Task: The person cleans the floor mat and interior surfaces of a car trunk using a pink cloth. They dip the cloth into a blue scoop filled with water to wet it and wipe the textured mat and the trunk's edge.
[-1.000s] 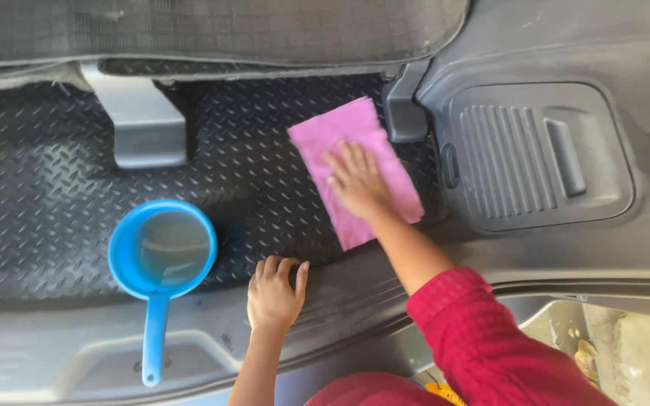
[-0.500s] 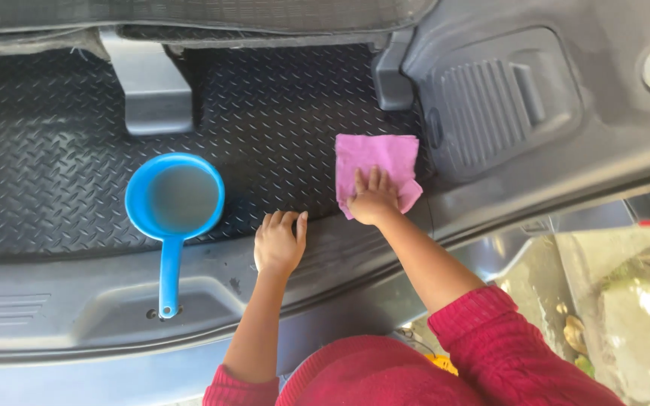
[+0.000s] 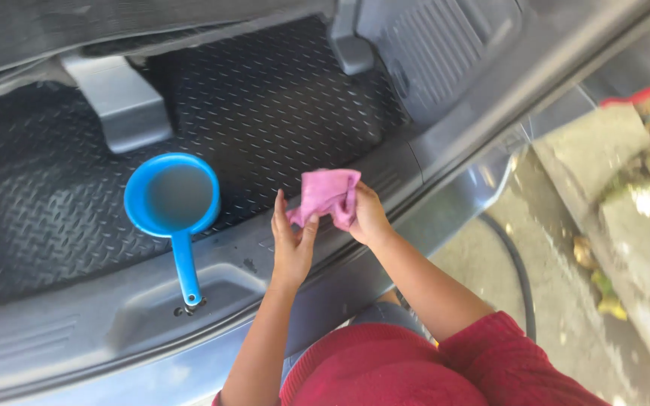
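Note:
A crumpled pink cloth (image 3: 323,194) hangs in the air above the grey door sill (image 3: 189,293) of a car. My right hand (image 3: 368,216) grips its right side. My left hand (image 3: 291,242) pinches its lower left corner between thumb and fingers. A blue dipper (image 3: 172,198) with a long handle sits to the left, its bowl on the black ribbed floor mat (image 3: 280,113) and its handle reaching onto the sill.
A grey seat bracket (image 3: 120,105) rises from the mat at the back left. Grey moulded trim (image 3: 438,53) stands at the back right. Outside, at the right, lie concrete ground (image 3: 566,301), a dark hose (image 3: 519,263) and dry leaves.
The cloth has come up off the mat toward me and is bunched. My left hand has left the sill and taken hold of it. The view has swung right.

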